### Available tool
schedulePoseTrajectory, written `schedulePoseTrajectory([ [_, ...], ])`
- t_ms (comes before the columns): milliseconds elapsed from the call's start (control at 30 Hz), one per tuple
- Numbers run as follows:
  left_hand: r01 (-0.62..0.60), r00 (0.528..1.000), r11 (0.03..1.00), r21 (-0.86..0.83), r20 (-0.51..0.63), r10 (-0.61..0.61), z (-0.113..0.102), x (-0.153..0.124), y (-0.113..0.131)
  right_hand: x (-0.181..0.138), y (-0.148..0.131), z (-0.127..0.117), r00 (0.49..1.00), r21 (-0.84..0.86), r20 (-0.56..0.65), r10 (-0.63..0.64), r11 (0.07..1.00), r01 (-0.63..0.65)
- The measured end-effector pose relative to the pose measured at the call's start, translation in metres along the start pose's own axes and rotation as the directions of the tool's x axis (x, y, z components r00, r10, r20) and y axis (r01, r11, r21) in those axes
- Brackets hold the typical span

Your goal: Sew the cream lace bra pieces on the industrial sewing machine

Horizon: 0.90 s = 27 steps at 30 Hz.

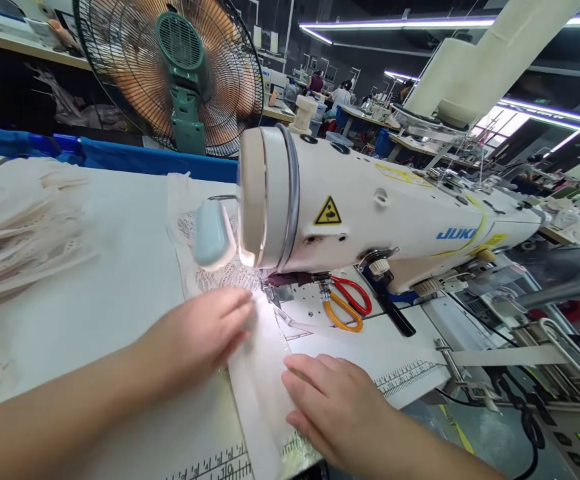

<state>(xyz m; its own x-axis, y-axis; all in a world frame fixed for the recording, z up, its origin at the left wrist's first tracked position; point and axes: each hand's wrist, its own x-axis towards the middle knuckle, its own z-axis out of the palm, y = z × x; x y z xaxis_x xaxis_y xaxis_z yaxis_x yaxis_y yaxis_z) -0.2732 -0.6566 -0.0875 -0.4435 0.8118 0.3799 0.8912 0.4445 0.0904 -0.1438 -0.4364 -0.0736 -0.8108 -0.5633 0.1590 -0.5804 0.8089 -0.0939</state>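
Note:
A white fabric strip [257, 390] runs from the sewing machine's needle area down over the table's front edge. My left hand [210, 327] is at its left side just before the presser foot [266, 283], fingers together and closed on the cloth; the hand is slightly blurred. Farther down, my right hand [335, 400] holds the strip's right edge between thumb and bent fingers. Behind the needle lies patterned lace [227, 275], partly hidden by the machine head [270, 200] and a pale blue rounded piece [213, 233].
Scissors with a red and orange handle [344, 313] lie under the machine arm, beside a black-handled tool [395, 310]. A pile of pale lace cloth [25, 233] covers the left of the table. A large fan [180, 73] stands behind. Ruler markings [220, 460] line the front edge.

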Motion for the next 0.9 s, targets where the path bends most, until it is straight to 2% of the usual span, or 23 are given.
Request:
schedulePoseTrajectory([
  [133,-0.096,0.995,0.995,-0.035,0.038,0.097,0.006,-0.021,0.048,-0.013,0.002,0.006,1.000,0.071,-0.007,0.006,0.997,-0.006],
  [233,-0.060,0.991,0.994,-0.089,0.115,0.070,0.003,-0.024,0.062,-0.016,0.002,0.011,1.000,0.094,-0.005,0.031,0.995,-0.030],
  [367,-0.029,0.986,0.991,-0.129,0.160,0.050,0.000,-0.020,0.058,-0.014,0.004,0.013,0.999,0.119,0.002,0.044,0.992,-0.044],
  [500,-0.064,0.980,0.991,-0.115,0.178,0.084,0.000,-0.017,0.051,-0.011,0.007,0.015,0.999,0.118,-0.015,0.048,0.992,-0.046],
  [700,-0.182,0.983,0.980,-0.084,-0.002,0.183,0.011,-0.013,0.040,-0.001,0.014,0.018,0.999,0.085,-0.038,0.027,0.996,-0.023],
  [900,-0.221,0.975,0.974,-0.049,-0.041,0.220,0.016,-0.007,0.031,0.014,0.018,0.015,0.999,0.045,-0.006,0.033,0.998,-0.032],
])
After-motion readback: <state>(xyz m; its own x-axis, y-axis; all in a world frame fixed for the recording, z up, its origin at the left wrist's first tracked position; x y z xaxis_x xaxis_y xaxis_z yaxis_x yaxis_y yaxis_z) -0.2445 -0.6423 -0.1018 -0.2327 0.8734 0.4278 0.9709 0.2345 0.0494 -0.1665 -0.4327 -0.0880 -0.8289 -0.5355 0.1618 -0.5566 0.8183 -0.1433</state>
